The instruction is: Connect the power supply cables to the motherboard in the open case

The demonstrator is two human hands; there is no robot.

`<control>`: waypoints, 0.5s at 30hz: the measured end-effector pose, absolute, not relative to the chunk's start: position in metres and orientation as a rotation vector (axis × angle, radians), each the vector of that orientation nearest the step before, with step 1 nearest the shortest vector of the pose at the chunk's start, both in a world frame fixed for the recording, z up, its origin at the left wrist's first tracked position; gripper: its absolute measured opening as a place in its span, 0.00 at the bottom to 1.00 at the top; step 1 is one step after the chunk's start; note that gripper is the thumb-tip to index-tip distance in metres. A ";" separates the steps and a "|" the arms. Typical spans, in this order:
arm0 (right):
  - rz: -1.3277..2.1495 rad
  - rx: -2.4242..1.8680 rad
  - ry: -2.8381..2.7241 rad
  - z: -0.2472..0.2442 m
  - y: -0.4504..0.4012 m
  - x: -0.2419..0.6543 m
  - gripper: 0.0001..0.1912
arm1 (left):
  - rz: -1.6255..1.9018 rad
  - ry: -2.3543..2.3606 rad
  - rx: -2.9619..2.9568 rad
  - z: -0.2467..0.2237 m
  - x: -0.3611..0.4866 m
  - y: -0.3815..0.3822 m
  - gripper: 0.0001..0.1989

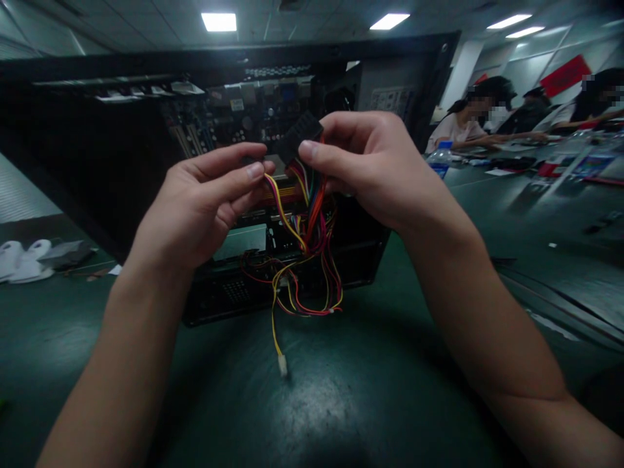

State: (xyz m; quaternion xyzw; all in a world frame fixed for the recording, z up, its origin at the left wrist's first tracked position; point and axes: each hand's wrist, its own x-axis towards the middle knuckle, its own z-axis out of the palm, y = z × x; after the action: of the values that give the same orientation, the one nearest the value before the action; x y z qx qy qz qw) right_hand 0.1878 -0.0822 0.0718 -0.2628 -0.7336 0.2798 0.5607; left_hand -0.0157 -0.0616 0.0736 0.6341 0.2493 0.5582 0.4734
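A black computer case (131,71) stands open on the green table, its circuit board (248,110) showing inside. My right hand (365,156) pinches a wide black connector (299,133) with several coloured wires running down from it. To the left, my left hand (209,188) has thumb and fingers closed on a small dark connector (253,160) at the end of yellow and purple wires (281,208). Below both hands the wires gather into a bundle (314,240) in front of the case. A small white connector (283,365) hangs lowest on a yellow wire.
On the green table (312,416), white objects (24,260) lie at the far left. Bottles, one with a blue cap (441,159), stand at the back right. Dark straps (560,292) lie at the right. People (478,117) sit beyond.
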 end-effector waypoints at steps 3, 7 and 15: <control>0.631 -0.641 -1.757 0.071 -0.082 0.185 0.16 | 1.326 0.593 1.552 0.071 -0.014 -0.062 0.10; 0.614 -0.668 -1.779 0.069 -0.080 0.184 0.21 | 1.296 0.603 1.561 0.066 -0.010 -0.062 0.13; 0.510 -0.679 -1.802 0.069 -0.076 0.186 0.20 | 1.368 0.639 1.518 0.059 -0.005 -0.056 0.15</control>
State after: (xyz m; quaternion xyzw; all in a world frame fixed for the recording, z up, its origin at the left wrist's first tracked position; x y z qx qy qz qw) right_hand 0.1856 -0.0757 0.0688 -0.2859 -0.7592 0.2148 0.5438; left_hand -0.0052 -0.0564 0.0588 0.6220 0.2620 0.5608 0.4795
